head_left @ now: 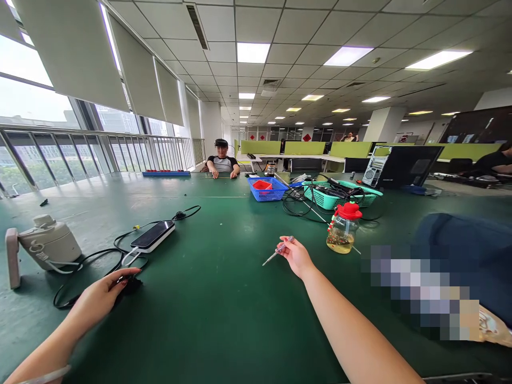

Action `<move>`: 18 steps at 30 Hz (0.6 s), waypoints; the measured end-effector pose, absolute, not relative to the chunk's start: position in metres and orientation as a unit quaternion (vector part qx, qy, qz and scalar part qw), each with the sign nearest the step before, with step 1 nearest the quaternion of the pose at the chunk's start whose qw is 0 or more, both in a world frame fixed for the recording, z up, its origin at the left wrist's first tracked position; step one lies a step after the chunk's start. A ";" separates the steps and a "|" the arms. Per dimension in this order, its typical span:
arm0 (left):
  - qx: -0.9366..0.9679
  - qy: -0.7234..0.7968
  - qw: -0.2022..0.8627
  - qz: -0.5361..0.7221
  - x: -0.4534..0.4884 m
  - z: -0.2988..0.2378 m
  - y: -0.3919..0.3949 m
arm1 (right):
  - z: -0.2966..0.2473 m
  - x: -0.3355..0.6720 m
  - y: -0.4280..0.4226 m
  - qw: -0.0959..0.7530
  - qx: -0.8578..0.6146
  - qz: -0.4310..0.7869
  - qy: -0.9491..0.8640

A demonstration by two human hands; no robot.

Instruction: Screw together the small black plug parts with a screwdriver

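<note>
My right hand is raised over the green table and pinches a thin clear-handled screwdriver, its tip pointing left. My left hand rests on the table at the lower left, fingers curled over a small black object that sits on a black cable. Just beyond that hand lies a phone on a white power bank. A white security camera on a bracket stands at the far left.
A glass jar with a red lid stands right of my right hand. Behind it are a blue basket, a green basket of cables and a computer case. A person sits at the table's far end.
</note>
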State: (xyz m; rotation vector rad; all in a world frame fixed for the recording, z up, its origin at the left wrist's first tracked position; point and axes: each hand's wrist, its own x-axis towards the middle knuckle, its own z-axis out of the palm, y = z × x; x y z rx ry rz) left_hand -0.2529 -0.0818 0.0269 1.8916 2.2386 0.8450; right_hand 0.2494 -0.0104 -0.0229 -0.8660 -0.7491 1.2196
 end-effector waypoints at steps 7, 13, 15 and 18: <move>0.680 0.668 0.163 0.252 -0.273 0.027 -0.070 | -0.023 0.249 -0.010 0.669 -0.384 0.544 -0.331; 0.702 0.642 0.156 0.266 -0.279 0.019 -0.069 | -0.022 0.249 -0.010 0.667 -0.385 0.544 -0.333; 0.704 0.639 0.144 0.273 -0.279 0.017 -0.070 | -0.022 0.249 -0.010 0.667 -0.384 0.543 -0.335; 0.717 0.637 0.134 0.250 -0.282 0.020 -0.071 | -0.023 0.249 -0.010 0.666 -0.383 0.543 -0.338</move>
